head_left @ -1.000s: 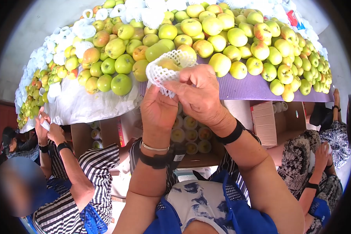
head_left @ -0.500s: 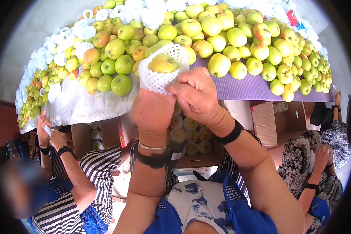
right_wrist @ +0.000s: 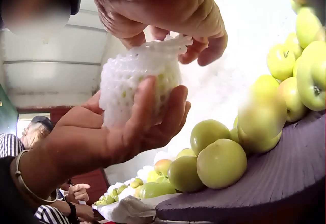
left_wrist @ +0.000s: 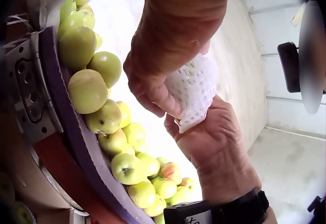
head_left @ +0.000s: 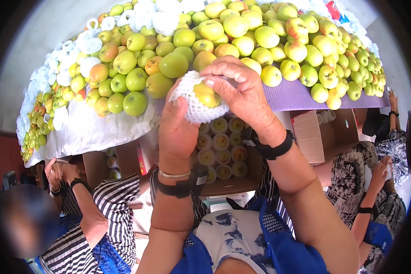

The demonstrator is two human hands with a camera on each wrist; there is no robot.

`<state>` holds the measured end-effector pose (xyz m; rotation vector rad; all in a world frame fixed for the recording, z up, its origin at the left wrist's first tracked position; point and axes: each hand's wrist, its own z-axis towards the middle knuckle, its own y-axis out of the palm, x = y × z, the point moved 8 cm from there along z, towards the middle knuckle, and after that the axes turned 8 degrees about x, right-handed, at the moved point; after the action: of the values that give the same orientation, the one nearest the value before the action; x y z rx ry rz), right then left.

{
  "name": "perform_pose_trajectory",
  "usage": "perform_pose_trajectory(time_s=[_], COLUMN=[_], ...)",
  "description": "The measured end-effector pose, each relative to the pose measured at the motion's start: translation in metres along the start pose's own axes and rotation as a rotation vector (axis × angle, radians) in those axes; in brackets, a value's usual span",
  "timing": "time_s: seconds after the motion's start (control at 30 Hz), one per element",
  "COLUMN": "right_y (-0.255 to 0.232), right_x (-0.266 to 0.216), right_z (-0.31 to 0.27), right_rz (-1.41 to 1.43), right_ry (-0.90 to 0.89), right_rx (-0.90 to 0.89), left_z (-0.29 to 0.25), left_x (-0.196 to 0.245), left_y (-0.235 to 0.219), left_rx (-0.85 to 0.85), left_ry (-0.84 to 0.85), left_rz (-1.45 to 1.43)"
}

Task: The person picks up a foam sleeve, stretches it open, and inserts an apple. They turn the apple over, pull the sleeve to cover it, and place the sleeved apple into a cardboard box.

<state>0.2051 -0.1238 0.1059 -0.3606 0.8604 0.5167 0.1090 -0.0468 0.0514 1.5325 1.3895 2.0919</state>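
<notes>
A yellow-green apple (head_left: 206, 94) sits inside a white foam net sleeve (head_left: 198, 112), its upper part showing through the opening in the head view. My left hand (head_left: 178, 130) cups the sleeved apple from the left and below, fingers curled round it in the right wrist view. On the other side, my right hand (head_left: 246, 93) pinches the sleeve's rim, thumb at the opening beside the bare apple. From the left wrist, the sleeve (left_wrist: 193, 89) appears between both hands and hides most of the fruit.
Loose apples (head_left: 235, 26) are heaped behind the hands on a purple padded mat (head_left: 287, 93). White foam nets (head_left: 164, 22) lie at the back left. Below stands a carton holding sleeved apples (head_left: 221, 141); an open cardboard box (head_left: 308, 137) is at right. People sit on both sides.
The sleeved apple has come lower and nearer, and has turned. My right hand has shifted from the sleeve's lower side up to its rim. The left hand still holds it.
</notes>
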Motion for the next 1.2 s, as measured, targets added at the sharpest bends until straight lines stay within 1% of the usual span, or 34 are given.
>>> perform_pose_trajectory(time_s=[0.07,0.1,0.13,0.2,0.3,0.4,0.43,0.5,0.53,0.6,0.67,0.7,0.8,0.83,0.9,1.0,1.03,1.1,1.13,1.2], right_y=[-0.003,-0.005,-0.006,-0.005,-0.003,0.003,0.003,0.004,0.004,0.005,0.008,0.011,0.012,0.013,0.014,0.013,0.012,0.01,0.005,-0.002], right_x=[0.009,0.011,0.019,0.032,0.036,0.044,0.045,0.046,0.043,0.041,0.051,0.056,0.06,0.06,0.06,0.07,0.071,0.071,0.073,0.077], right_z=[-0.001,-0.002,-0.003,-0.007,-0.008,-0.01,-0.011,-0.013,-0.011,-0.01,-0.017,-0.019,-0.03,-0.031,-0.032,-0.032,-0.033,-0.034,-0.032,-0.028], right_rz=[0.029,0.049,0.096,0.191,0.34,0.342,0.379,0.453,0.431,0.383,0.447,0.48,0.533,0.536,0.542,0.449,0.418,0.356,0.281,0.131], right_ry=[0.09,0.088,0.186,0.381,0.455,0.517,0.568,0.666,0.63,0.558,0.645,0.688,0.906,0.912,0.924,0.812,0.798,0.767,0.701,0.565], right_rx=[0.002,0.033,0.038,0.048,0.078,-0.001,0.001,0.003,-0.021,-0.07,-0.019,0.007,0.106,0.118,0.135,0.063,0.078,0.108,0.143,0.211], left_z=[-0.001,-0.003,-0.004,-0.004,-0.005,-0.003,-0.002,-0.001,0.0,0.001,0.001,0.001,0.0,0.0,0.0,0.002,0.002,0.001,0.001,0.004], left_x=[-0.004,-0.006,-0.009,-0.007,-0.004,-0.002,-0.002,-0.007,-0.01,-0.008,-0.009,-0.012,-0.016,-0.018,-0.017,-0.015,-0.014,-0.018,-0.02,-0.021], left_y=[-0.001,-0.002,-0.003,0.003,0.007,0.009,0.01,0.003,-0.001,-0.013,-0.017,-0.017,-0.016,-0.016,-0.015,-0.013,-0.012,-0.012,-0.012,-0.01], left_rx=[0.004,0.015,0.027,-0.005,-0.038,-0.077,-0.09,0.006,0.053,0.081,0.115,0.134,0.18,0.193,0.203,0.193,0.186,0.22,0.239,0.126], left_ry=[-0.04,-0.069,-0.098,-0.051,0.011,0.039,0.044,-0.022,-0.054,0.067,0.111,0.094,-0.026,-0.077,-0.077,-0.035,-0.016,-0.036,-0.048,-0.03], left_rz=[0.052,0.061,0.071,0.097,0.059,-0.011,-0.034,-0.039,-0.041,0.442,0.588,0.495,0.181,0.07,-0.044,-0.176,-0.213,-0.272,-0.302,-0.064])
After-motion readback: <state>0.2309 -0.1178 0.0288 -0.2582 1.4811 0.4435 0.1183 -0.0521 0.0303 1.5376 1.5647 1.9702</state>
